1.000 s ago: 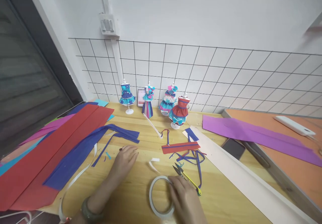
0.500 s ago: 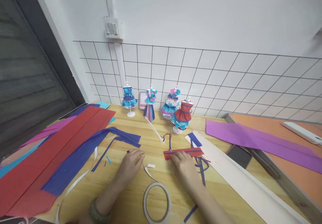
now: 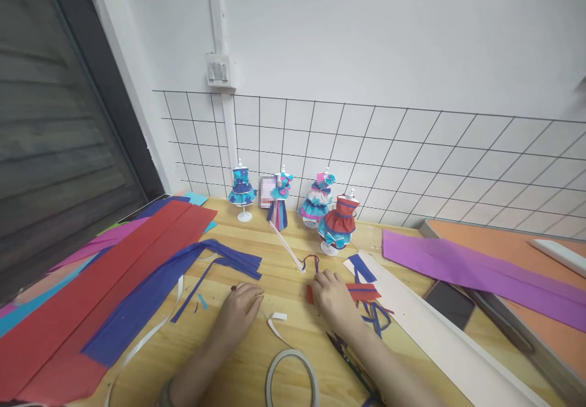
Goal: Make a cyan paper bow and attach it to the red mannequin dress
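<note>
My right hand (image 3: 333,300) lies over a red paper strip (image 3: 366,291) with a thin blue line along it. Its bent fingertips reach past the strip's far edge, beside a narrow red-and-blue strip (image 3: 311,257). Whatever is under those fingers is hidden. On the bare wood to the left rests my left hand (image 3: 238,309), fingers curled and pressed together; nothing can be made out in them. A loose white end (image 3: 278,316) of tape curls between the hands from a tape roll (image 3: 293,353). By my right forearm lies a dark, pointed tool (image 3: 344,353), partly covered.
Several small dress stands (image 3: 339,215) line the back near a wire grid (image 3: 407,151). Red paper (image 3: 151,248) and blue paper (image 3: 151,297) spread on the left. Rightward lie white paper (image 3: 425,315), a dark phone (image 3: 450,304), purple paper (image 3: 439,260) and blue scraps (image 3: 378,318).
The view has tilted upward slightly. My right hand has shifted forward across the red strip, and the dark tool beside my forearm now shows. My left hand stays about where it was.
</note>
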Action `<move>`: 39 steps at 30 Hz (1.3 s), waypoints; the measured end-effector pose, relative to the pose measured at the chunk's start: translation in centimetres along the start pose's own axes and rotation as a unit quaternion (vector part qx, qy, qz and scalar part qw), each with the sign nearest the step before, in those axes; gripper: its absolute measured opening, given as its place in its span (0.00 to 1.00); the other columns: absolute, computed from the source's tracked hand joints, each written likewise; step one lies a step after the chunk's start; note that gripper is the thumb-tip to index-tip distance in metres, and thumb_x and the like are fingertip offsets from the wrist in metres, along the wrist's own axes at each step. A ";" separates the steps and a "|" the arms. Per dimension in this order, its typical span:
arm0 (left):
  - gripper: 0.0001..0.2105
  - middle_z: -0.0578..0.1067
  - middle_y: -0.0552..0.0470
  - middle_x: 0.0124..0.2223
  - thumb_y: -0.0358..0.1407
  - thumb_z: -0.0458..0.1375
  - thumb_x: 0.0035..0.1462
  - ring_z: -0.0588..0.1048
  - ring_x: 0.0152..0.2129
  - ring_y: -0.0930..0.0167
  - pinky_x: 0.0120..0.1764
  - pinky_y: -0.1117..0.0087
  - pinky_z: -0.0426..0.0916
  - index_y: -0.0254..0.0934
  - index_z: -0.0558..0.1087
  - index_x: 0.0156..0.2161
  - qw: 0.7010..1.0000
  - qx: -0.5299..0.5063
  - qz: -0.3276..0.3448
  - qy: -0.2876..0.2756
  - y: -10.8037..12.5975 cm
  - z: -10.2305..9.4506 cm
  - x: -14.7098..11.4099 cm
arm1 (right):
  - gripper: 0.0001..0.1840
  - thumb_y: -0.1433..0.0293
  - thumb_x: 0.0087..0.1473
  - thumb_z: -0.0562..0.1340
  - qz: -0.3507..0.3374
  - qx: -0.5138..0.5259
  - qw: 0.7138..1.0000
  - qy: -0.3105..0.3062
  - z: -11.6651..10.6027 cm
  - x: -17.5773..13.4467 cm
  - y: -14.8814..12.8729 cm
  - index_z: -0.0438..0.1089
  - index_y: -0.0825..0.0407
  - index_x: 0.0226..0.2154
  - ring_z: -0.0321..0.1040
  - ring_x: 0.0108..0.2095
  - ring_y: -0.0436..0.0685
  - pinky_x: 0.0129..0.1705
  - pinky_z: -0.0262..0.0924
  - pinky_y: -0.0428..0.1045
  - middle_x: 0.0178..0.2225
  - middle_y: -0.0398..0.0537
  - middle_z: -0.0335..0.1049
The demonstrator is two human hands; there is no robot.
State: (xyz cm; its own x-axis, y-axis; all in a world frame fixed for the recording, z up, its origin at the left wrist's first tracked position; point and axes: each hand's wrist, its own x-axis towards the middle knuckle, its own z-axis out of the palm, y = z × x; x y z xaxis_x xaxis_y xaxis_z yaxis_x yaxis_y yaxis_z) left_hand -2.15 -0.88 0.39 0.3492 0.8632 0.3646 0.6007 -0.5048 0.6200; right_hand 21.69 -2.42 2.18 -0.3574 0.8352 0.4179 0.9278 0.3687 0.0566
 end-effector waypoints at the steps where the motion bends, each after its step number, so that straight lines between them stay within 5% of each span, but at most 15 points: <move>1: 0.09 0.74 0.48 0.37 0.33 0.48 0.55 0.70 0.37 0.67 0.42 0.64 0.64 0.39 0.71 0.35 1.000 -0.002 -0.001 0.001 0.0 -0.1 0.0 | 0.09 0.80 0.49 0.56 0.012 0.016 1.000 0.009 -0.6 -0.2 0.4 0.68 0.55 0.23 0.62 0.30 0.57 0.31 0.53 0.51 0.25 0.51 0.68; 11: 0.09 0.74 0.49 0.37 0.35 0.49 0.54 0.70 0.37 0.68 0.43 0.66 0.64 0.38 0.72 0.35 0.998 -0.053 -0.021 0.000 1.0 0.0 0.4 | 0.12 0.65 0.55 0.52 0.237 0.151 0.947 0.156 -7.0 -3.8 6.0 0.67 0.55 0.32 0.70 0.30 0.55 0.30 0.64 0.48 0.31 0.51 0.72; 16: 0.09 0.75 0.48 0.36 0.35 0.50 0.53 0.71 0.37 0.68 0.43 0.66 0.64 0.38 0.73 0.34 0.996 -0.090 -0.020 0.004 2.6 -0.1 0.7 | 0.15 0.60 0.46 0.60 0.363 0.281 0.846 0.269 -10.3 -4.4 5.5 0.70 0.54 0.34 0.70 0.33 0.58 0.38 0.63 0.53 0.33 0.50 0.73; 19: 0.08 0.75 0.48 0.36 0.36 0.53 0.51 0.71 0.37 0.67 0.43 0.65 0.63 0.38 0.74 0.34 0.990 -0.132 -0.040 0.013 3.4 -0.2 0.9 | 0.15 0.60 0.44 0.62 0.370 0.303 0.819 0.317 -11.9 -4.2 4.4 0.70 0.53 0.33 0.69 0.35 0.59 0.39 0.62 0.54 0.32 0.50 0.72; 23: 0.10 0.75 0.47 0.37 0.39 0.56 0.49 0.71 0.37 0.66 0.42 0.65 0.64 0.37 0.73 0.35 0.956 -0.274 -0.108 -0.016 5.2 0.1 1.0 | 0.11 0.63 0.44 0.62 0.325 0.308 0.850 0.276 -12.9 -3.4 1.8 0.69 0.51 0.32 0.69 0.32 0.57 0.36 0.62 0.51 0.30 0.47 0.73; 26: 0.17 0.73 0.42 0.43 0.40 0.58 0.48 0.70 0.41 0.65 0.44 0.64 0.64 0.34 0.69 0.43 0.878 -0.452 -0.142 -0.074 7.2 0.2 0.8 | 0.08 0.66 0.50 0.58 0.256 0.283 0.902 0.202 -12.6 -2.3 -0.8 0.68 0.51 0.32 0.68 0.30 0.55 0.31 0.62 0.48 0.29 0.46 0.72; 30: 0.28 0.66 0.40 0.52 0.40 0.60 0.46 0.65 0.48 0.61 0.48 0.61 0.60 0.37 0.60 0.53 0.771 -0.613 -0.095 -0.142 10.0 0.4 0.3 | 0.09 0.71 0.54 0.53 0.116 0.213 0.963 0.121 -11.0 -1.1 -3.5 0.67 0.53 0.36 0.66 0.31 0.56 0.33 0.59 0.50 0.31 0.50 0.70; 35: 0.21 0.67 0.44 0.51 0.34 0.59 0.49 0.63 0.51 0.64 0.53 0.63 0.54 0.37 0.64 0.50 0.701 -0.683 -0.136 -0.152 11.5 1.1 -0.3 | 0.10 0.74 0.54 0.52 0.079 0.142 0.985 0.064 -8.5 -0.7 -4.8 0.67 0.54 0.37 0.65 0.30 0.57 0.33 0.57 0.51 0.29 0.51 0.70; 39: 0.14 0.72 0.45 0.46 0.31 0.56 0.51 0.68 0.46 0.63 0.48 0.62 0.60 0.35 0.68 0.45 0.644 -0.717 -0.209 -0.162 11.6 1.7 -0.7 | 0.15 0.74 0.52 0.54 0.105 0.134 0.985 0.012 -7.2 -0.6 -4.9 0.63 0.55 0.44 0.66 0.29 0.58 0.32 0.59 0.52 0.28 0.51 0.71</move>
State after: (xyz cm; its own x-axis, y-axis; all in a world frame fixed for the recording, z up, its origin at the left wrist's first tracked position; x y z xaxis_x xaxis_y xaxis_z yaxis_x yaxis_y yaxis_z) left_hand 5.78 -7.35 6.13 0.6434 0.7629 -0.0635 -0.5116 0.4902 0.7057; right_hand 18.16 -7.69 8.18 -0.1558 0.8961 0.4157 0.9184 0.2863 -0.2730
